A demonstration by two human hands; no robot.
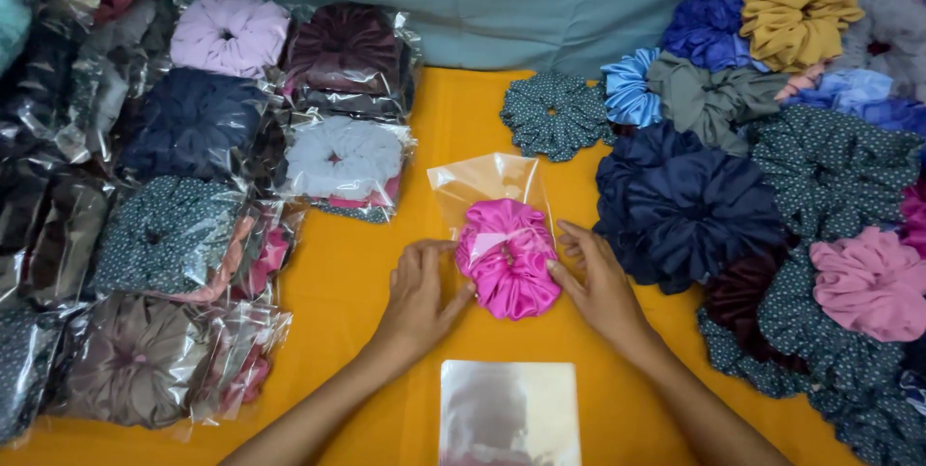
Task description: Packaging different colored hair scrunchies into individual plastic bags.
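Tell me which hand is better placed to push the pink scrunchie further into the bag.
Right hand: its fingers already rest against the shiny pink satin scrunchie, half inside the clear plastic bag.

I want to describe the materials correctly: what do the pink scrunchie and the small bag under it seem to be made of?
Pink scrunchie: probably satin-like fabric; it is glossy, with bright highlights on its gathered folds. Small bag: apparently thin clear plastic film; the orange cloth shows through, with slight glare.
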